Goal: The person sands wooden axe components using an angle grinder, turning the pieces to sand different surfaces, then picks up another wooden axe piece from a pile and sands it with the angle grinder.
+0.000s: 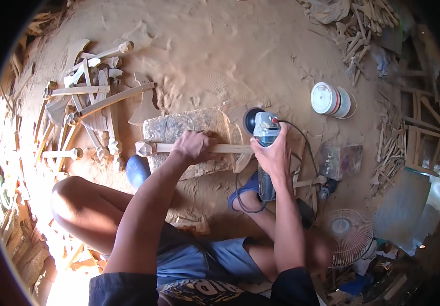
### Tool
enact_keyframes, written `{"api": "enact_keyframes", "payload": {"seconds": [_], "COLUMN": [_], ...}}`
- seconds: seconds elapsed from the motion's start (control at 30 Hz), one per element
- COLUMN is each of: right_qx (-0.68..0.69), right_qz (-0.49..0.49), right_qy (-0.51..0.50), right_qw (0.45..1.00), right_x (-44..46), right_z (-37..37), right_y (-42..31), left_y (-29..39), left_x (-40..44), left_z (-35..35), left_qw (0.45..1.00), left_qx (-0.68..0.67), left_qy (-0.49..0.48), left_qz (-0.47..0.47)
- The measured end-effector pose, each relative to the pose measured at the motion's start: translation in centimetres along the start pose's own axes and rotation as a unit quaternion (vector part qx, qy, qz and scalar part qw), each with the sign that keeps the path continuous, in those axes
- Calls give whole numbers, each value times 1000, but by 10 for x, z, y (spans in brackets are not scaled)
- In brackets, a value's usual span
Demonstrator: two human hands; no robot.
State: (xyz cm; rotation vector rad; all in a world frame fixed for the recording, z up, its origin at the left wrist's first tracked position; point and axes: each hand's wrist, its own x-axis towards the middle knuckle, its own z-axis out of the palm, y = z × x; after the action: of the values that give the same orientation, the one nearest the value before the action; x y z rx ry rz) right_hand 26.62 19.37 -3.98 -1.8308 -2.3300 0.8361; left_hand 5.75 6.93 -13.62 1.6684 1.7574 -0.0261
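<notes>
My left hand (194,146) is closed around the handle of a wooden axe-shaped piece (230,148), which lies across a thick, worn wood block (179,124). The handle's carved knob points left, and its curved blade part is at the right end, partly behind the tool. My right hand (274,155) grips an angle grinder (267,133) with a round dark disc (251,120) at its head. The disc is beside the blade part; whether they touch I cannot tell.
Several carved wooden axes (90,102) are piled at the left. A white bucket (324,98) stands at the right, above a stained box (341,160). A round fan (345,237) is at lower right. The grinder's cord (309,148) loops near my right hand. Wood scraps line both sides.
</notes>
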Motion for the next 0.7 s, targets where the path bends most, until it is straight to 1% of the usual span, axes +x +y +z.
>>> {"api": "enact_keyframes", "payload": {"seconds": [0.03, 0.07, 0.13, 0.23, 0.27, 0.3, 0.33, 0.4, 0.47, 0.53, 0.63, 0.7], "right_qx": [13, 46, 5, 8, 13, -24, -23, -21, 18, -1, -4, -48], "right_qz": [-3, -14, -24, -2, 6, 17, 13, -3, -69, -80, -67, -22], "right_qy": [-17, -36, -46, -24, -17, -6, -11, -20, -31, -33, -3, -14], "right_qw": [1000, 998, 999, 1000, 1000, 1000, 1000, 1000, 997, 996, 998, 999], "right_x": [-6, -7, -6, 0, 4, 10, 11, 17, 19, 15, 21, 26], "right_z": [1, 6, 15, 20, 19, 18, 17, 15, 28, 27, 30, 22], "right_y": [-7, -13, -21, -28, -28, -28, -28, -31, -26, -43, -45, -50], "left_y": [2, 4, 5, 3, 2, 2, 4, 2, -3, 0, 1, 0], "left_x": [-3, -4, -5, -1, -4, -3, -3, 0, 1, -1, 1, 0], "left_z": [-2, -3, -5, -12, -12, -8, -4, 0, 2, 0, 4, 5], "left_qw": [1000, 999, 999, 997, 999, 1000, 1000, 1000, 999, 999, 1000, 1000], "left_qx": [-4, -9, -20, 20, 10, 0, -12, -20, -20, -17, -5, -9], "left_qy": [26, 26, 30, -70, -46, -21, 4, 15, 22, 21, -1, 14], "left_qz": [15, 17, 16, -31, -24, -13, -1, 12, 16, 16, 5, 12]}}
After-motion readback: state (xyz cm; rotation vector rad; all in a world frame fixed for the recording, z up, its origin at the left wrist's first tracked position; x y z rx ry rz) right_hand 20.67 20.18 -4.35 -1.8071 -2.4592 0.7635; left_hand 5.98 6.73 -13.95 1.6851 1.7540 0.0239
